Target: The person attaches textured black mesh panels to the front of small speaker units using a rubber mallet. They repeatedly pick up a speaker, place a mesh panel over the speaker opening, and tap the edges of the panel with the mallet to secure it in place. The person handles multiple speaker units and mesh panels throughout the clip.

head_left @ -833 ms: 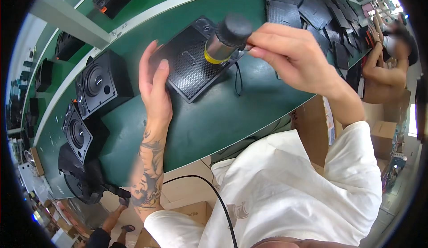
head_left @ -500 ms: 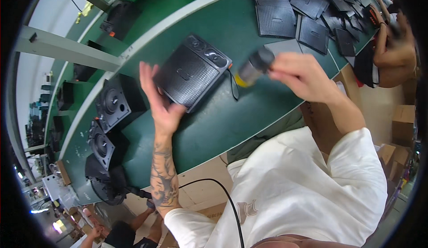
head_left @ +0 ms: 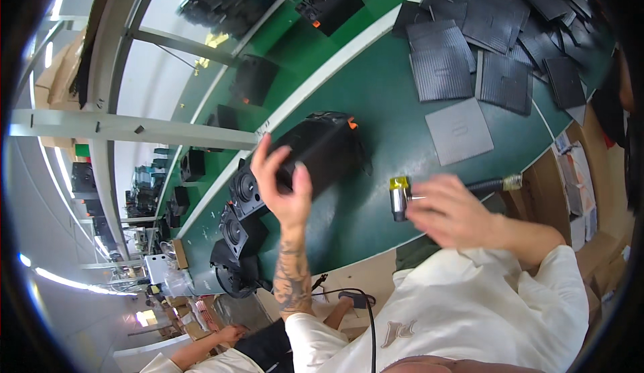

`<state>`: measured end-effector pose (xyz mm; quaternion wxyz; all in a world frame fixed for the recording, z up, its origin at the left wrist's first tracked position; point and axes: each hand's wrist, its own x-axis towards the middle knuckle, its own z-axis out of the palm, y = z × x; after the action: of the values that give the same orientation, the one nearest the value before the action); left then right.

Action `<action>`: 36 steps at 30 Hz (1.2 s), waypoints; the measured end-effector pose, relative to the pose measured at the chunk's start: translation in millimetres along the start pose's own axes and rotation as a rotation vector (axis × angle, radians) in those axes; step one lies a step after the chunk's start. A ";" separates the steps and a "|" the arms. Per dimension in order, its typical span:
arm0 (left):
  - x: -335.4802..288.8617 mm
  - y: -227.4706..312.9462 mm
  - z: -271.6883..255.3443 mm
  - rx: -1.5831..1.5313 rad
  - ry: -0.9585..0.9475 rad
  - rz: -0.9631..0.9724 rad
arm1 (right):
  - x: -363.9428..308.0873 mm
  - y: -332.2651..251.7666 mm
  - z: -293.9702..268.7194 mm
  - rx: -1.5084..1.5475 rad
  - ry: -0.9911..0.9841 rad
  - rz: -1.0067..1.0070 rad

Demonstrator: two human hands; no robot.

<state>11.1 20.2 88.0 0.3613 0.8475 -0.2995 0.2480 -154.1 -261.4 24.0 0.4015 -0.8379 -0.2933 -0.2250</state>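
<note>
My left hand (head_left: pixel 285 188) has its fingers spread at the near left end of a black speaker box (head_left: pixel 322 148). I cannot tell whether it touches the box. The box shows a plain dark side, with an orange piece at its far right corner. My right hand (head_left: pixel 449 208) is closed around the dark handle of a mallet (head_left: pixel 400 202), right of the box and over the bench's near side. The mallet has a metal head with one yellow face and one black face. Some right fingers are smeared by motion.
Black textured panels (head_left: pixel 439 74) lie piled at the far right of the green bench, near a grey panel (head_left: pixel 459 131). Several speaker boxes (head_left: pixel 235 232) stand at left. A metal post (head_left: pixel 134 128) crosses behind the bench; another person (head_left: pixel 221 343) is at lower left.
The speaker box has turned from its textured face to a plain side. My right hand has moved the mallet away from the box and toward me. The head view has also shifted.
</note>
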 end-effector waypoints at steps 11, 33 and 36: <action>269.2 -98.7 92.3 0.293 -0.522 -0.347 | -8.4 4.0 42.0 0.516 -0.252 0.015; 233.8 -259.4 38.8 0.277 -0.664 -0.396 | -19.1 12.1 33.3 0.837 -0.340 0.353; 217.3 -227.4 12.9 0.254 -0.571 -0.402 | -10.5 7.2 39.1 0.756 -0.238 0.319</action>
<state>321.4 66.2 113.0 0.1965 0.9625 -0.1828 -0.0392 -151.3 -236.8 -8.9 0.6735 -0.6867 -0.2665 0.0618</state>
